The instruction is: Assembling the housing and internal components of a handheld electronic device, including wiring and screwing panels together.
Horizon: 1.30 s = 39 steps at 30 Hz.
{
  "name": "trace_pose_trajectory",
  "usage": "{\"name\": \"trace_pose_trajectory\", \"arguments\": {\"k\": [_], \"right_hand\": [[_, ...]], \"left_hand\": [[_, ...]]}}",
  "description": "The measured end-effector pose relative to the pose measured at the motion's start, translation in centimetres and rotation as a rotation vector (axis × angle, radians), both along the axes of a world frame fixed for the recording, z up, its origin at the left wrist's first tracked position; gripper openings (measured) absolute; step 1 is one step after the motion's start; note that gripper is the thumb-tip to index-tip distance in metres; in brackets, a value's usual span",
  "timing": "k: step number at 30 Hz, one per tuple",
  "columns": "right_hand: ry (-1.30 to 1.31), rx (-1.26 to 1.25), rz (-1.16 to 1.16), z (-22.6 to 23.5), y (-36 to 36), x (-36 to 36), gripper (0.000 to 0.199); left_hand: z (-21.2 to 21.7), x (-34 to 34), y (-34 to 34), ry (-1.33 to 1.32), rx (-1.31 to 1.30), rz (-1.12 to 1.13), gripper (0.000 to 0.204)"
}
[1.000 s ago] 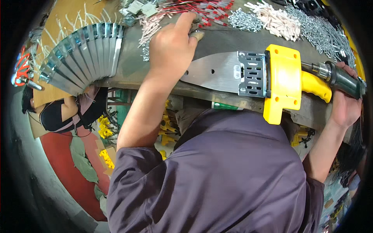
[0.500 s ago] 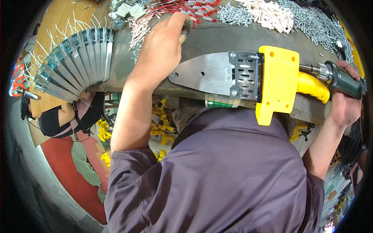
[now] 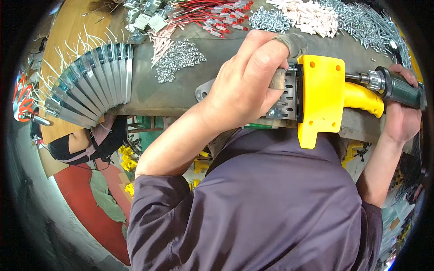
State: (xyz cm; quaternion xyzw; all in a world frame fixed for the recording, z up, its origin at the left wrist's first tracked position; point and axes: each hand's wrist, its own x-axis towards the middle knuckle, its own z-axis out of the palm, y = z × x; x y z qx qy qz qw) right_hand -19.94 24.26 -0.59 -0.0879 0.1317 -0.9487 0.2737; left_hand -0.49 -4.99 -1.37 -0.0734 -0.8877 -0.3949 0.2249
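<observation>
Assembly apparently under way: left hand, fingers curled, presses the yellow tool with its perforated plate onto the bench edge, while right hand, fingers wrapped, drives the screwdriver into its handle end; fastening looks unfinished. Beyond lie fanned metal blades, screws, red wires; red flooring below.
</observation>
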Motion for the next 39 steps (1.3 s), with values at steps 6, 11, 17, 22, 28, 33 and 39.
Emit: {"name": "trace_pose_trajectory", "arguments": {"k": [6,11,17,22,28,33,39], "right_hand": [[0.008,0.019,-0.007,-0.2,0.2,0.0,0.022],[-0.040,0.039,-0.032,-0.1,0.0,0.2,0.020],[-0.020,0.009,-0.035,0.2,0.0,0.4,0.021],[0.022,0.052,-0.064,1.1,0.0,0.5,0.022],[0.016,0.038,-0.058,0.9,-0.1,1.2,0.026],[0.046,-0.029,0.016,0.9,-0.6,1.0,0.029],[0.064,0.002,0.009,0.8,-0.5,1.0,0.036]], "left_hand": [[0.5,-0.2,0.1,0.078,-0.129,0.012,0.047],[0.5,-0.1,0.3,0.091,-0.163,0.044,0.041],[-0.2,-0.1,0.1,0.172,-0.149,-0.008,0.046],[-0.5,-0.5,-0.3,0.193,-0.143,-0.076,0.052],[0.3,-0.1,0.0,-0.015,-0.218,0.108,0.022],[0.0,-0.5,-0.3,0.023,-0.231,0.072,0.023],[0.3,-0.3,-0.3,0.045,-0.191,0.032,0.022]]}}
